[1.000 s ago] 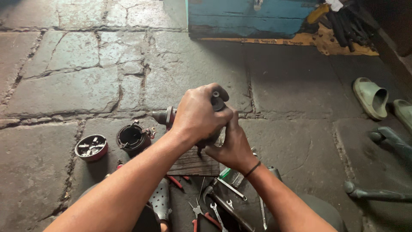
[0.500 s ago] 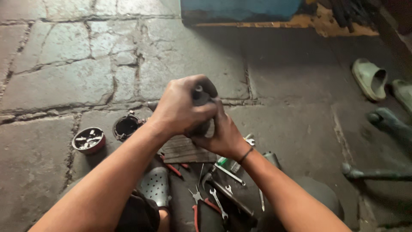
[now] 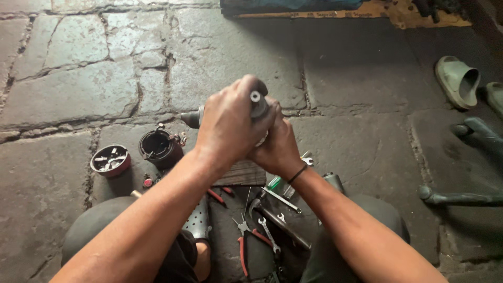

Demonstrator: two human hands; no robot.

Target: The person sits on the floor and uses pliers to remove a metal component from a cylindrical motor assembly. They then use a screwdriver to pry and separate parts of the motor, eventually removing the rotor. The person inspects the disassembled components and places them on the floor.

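Hands are seen clasped together at the centre of the frame: the left hand (image 3: pixel 228 123) is wrapped tightly over the top of a dark tool (image 3: pixel 258 104), and the right hand (image 3: pixel 276 147) is closed around the same tool from below, touching the left. One tool is held; its grey metal nose (image 3: pixel 190 119) is seen poking out to the left of the left hand, and a small round end is shown at the top between the fingers. Two round parts are set on the ground left of centre: a red-rimmed cup (image 3: pixel 110 160) holding small metal pieces, and just right of it a dark open housing (image 3: pixel 159 147). One ridged wooden board (image 3: pixel 241 173) is laid under the forearms. At lower centre, between the knees, loose hand tools are scattered: one pair of red-handled pliers (image 3: pixel 243 242), at least two spanners (image 3: pixel 268 234), one hammer (image 3: pixel 276 221), and one green-handled screwdriver (image 3: pixel 280 192); an exact count of the smaller items cannot be made. One perforated metal piece (image 3: pixel 199 220) is seen by the left knee. Two green sandals (image 3: pixel 458 81) are placed at the upper right, the second cut off by the edge. The ground (image 3: pixel 78 78) is made of large, cracked grey stone slabs with dirty joints. A blue box edge on a yellowish board (image 3: pixel 377 9) is visible along the top.
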